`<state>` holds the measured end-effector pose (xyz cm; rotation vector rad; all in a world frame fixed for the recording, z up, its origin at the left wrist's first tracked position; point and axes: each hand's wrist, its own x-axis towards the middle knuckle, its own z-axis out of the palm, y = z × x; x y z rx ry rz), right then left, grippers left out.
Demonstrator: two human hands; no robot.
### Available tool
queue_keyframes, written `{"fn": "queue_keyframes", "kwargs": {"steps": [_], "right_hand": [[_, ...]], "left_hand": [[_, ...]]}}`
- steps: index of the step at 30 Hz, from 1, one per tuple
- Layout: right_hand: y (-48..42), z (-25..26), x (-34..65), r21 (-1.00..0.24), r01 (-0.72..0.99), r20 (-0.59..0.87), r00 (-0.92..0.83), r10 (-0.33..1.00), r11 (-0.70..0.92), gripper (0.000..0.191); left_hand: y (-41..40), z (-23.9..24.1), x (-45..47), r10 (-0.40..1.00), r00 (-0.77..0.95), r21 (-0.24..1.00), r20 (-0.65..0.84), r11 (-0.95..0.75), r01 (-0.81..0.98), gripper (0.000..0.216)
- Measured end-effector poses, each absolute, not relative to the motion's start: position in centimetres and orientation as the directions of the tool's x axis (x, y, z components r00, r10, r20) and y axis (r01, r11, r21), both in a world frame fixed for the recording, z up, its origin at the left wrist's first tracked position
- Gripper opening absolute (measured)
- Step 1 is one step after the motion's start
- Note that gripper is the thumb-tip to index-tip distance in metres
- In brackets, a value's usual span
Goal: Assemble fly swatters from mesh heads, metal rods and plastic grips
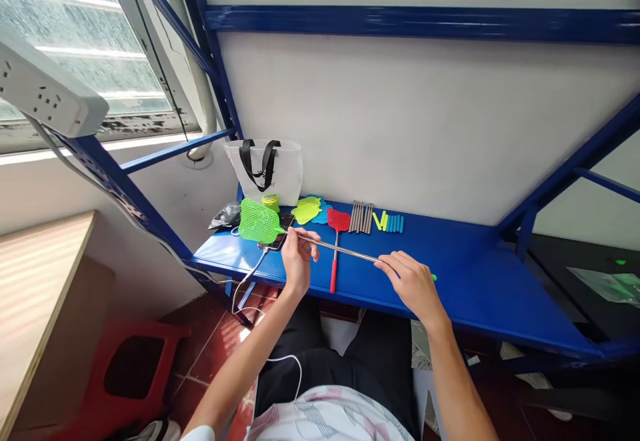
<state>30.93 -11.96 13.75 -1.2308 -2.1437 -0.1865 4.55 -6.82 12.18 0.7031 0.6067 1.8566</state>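
Note:
A green fly swatter (259, 222) with a thin metal shaft is held sideways above the blue shelf. My left hand (299, 259) pinches it where the green mesh head meets the shaft. Around its other end, my right hand (407, 284) is closed, and a green tip pokes out beyond the fingers. Below the shaft lies a red fly swatter (339, 220) with a red handle. Farther back are a yellow-green swatter head (306, 210) and blue swatter heads (323, 213), partly overlapping. Several metal tubes (361, 218) lie in a row beside yellow grips (383, 219) and blue grips (395, 223).
A white bag (280, 167) with black handles stands against the wall. Near it are a green round container (271, 201), a black plastic bag (226, 215) and a phone (280, 234) on a white cable. Blue metal posts frame the shelf (470, 261). A red stool (135, 367) stands lower left.

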Motion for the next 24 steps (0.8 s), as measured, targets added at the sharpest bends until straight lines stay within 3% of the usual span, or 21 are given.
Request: {"fn": "queue_keyframes", "kwargs": {"steps": [12, 15, 20, 24], "right_hand": [[-12.6, 12.9, 27.9, -0.067, 0.862, 0.692, -0.323, 0.646, 0.502, 0.037], [-12.9, 11.7, 25.4, -0.138, 0.853, 0.672, -0.293, 0.68, 0.504, 0.04], [-12.2, 9.7, 23.1, -0.407, 0.725, 0.641, -0.207, 0.739, 0.556, 0.044], [-11.3, 10.2, 24.7, -0.429, 0.724, 0.625, -0.194, 0.756, 0.541, 0.04]], "left_hand": [[-8.0, 10.8, 7.9, 0.932, -0.287, 0.724, 0.222, -0.354, -0.592, 0.059], [-9.8, 9.9, 9.8, 0.964, -0.136, 0.775, 0.227, -0.263, -0.575, 0.058], [-10.6, 9.1, 11.0, 0.967, 0.09, 0.828, 0.24, -0.156, -0.538, 0.061], [-9.4, 9.6, 9.9, 0.965, 0.15, 0.855, 0.213, -0.11, -0.506, 0.06]]}}
